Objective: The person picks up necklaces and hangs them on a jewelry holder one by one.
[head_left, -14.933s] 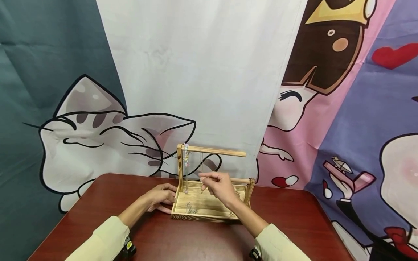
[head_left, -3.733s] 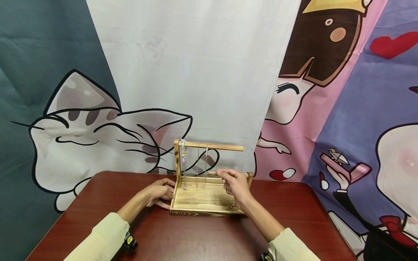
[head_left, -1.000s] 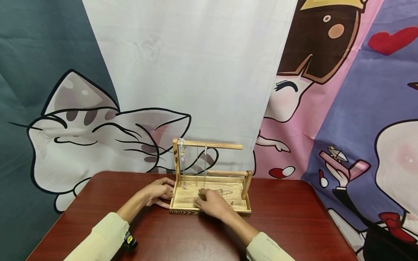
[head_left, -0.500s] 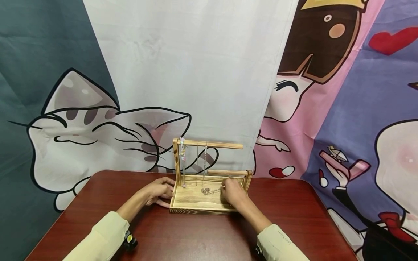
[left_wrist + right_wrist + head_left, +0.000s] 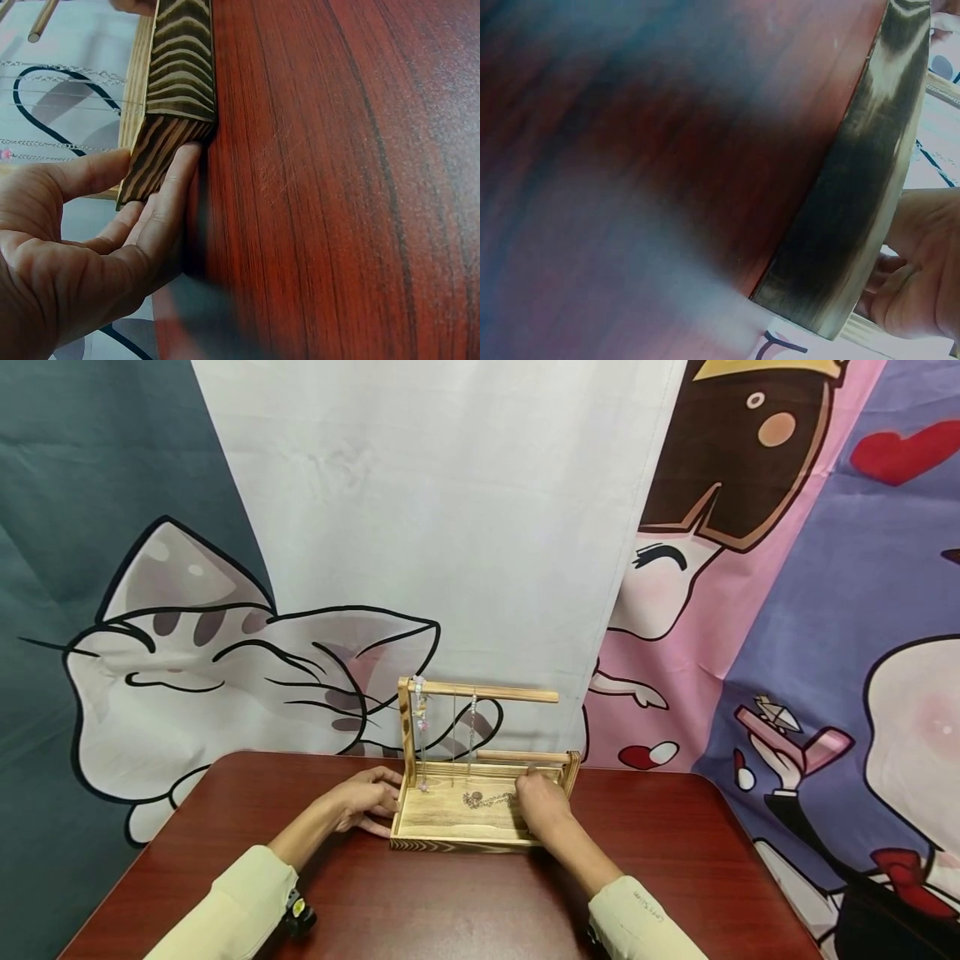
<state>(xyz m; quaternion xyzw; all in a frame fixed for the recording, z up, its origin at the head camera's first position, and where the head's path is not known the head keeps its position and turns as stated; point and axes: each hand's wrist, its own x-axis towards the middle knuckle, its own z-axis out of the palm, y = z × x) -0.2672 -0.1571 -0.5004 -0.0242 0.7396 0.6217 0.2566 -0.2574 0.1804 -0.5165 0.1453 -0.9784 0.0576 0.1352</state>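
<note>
A wooden tray (image 5: 427,818) carries a jewelry stand. My left hand (image 5: 363,802) touches its left end; in the left wrist view the extended fingers (image 5: 97,171) meet the striped end wall (image 5: 161,146). My right hand (image 5: 543,806) is down at the tray's right end. Its fingers look bent in the right wrist view, but the tips are hidden and I cannot tell whether they hold something. A chain necklace (image 5: 477,800) lies bunched on the tray floor, one end reaching the right hand. A beaded necklace (image 5: 422,722), a thin necklace (image 5: 453,735) and a silver chain (image 5: 473,718) hang above.
The upper wooden bar (image 5: 517,695) extends rightward from the left post (image 5: 407,735). A lower bar (image 5: 517,756) reaches left from the right post (image 5: 571,772). The red-brown table (image 5: 450,910) surrounds the tray. A printed curtain (image 5: 480,527) hangs behind.
The silver chain has come onto the upper bar since the oldest frame. In the last second, the right hand moved from mid-tray to the right end, and the lying chain shifted left. The left hand stayed.
</note>
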